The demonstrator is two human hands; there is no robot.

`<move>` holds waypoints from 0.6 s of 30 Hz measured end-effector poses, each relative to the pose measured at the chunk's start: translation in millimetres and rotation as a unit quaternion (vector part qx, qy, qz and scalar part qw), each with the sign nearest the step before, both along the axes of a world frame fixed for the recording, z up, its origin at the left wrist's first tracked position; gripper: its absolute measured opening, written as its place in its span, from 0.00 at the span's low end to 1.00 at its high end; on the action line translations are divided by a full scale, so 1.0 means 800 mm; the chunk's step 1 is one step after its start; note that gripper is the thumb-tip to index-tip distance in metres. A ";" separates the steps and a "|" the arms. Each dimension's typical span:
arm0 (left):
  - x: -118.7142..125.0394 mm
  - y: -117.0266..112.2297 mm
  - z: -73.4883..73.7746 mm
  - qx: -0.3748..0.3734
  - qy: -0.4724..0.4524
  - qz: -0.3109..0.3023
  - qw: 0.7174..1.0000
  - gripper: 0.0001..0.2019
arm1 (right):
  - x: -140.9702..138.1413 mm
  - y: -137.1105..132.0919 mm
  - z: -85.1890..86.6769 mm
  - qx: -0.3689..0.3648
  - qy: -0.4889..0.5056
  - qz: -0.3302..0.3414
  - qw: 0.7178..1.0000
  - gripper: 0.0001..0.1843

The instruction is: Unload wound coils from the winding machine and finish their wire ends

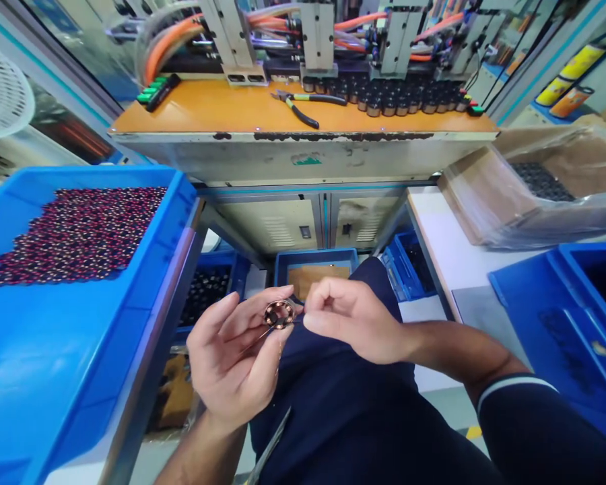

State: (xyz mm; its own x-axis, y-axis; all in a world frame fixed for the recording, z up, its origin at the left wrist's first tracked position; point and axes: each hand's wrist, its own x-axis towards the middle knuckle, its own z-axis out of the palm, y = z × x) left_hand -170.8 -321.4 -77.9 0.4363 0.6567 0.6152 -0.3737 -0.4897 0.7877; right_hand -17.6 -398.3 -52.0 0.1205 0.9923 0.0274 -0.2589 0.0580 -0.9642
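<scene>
Between the thumb and fingers of my left hand (240, 360) is a small ring-shaped motor stator (266, 315) with copper windings and a dark core. Its open round face is turned up towards me. Thin wire ends stick out from it, one down to the left over my palm and one to the right. My right hand (356, 320) is closed in a pinch just right of the stator, at the wire end on that side. Its fingertips hide most of that wire. Both hands are above my lap.
A blue bin (106, 337) with rows of wound parts stands left. Ahead, an orange bench (207, 114) bears cutting pliers (303, 108) and many black cylinders (388, 101) below machine fixtures. At right are a plastic-lined carton (479, 195) and a blue crate (535, 303). A blue tray (283, 266) sits below.
</scene>
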 end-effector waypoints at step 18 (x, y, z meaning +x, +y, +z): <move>-0.001 0.008 -0.002 -0.163 -0.011 -0.071 0.984 0.33 | -0.008 -0.006 -0.011 0.025 -0.059 -0.072 0.995 0.15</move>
State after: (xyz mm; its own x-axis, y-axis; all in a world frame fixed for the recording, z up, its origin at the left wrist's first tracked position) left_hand -171.4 -315.2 -79.8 0.5263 0.7544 0.3923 -0.4386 -0.1544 0.8853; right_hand -23.7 -403.0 -60.6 0.2542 0.9622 0.0979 -0.1287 0.1340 -0.9826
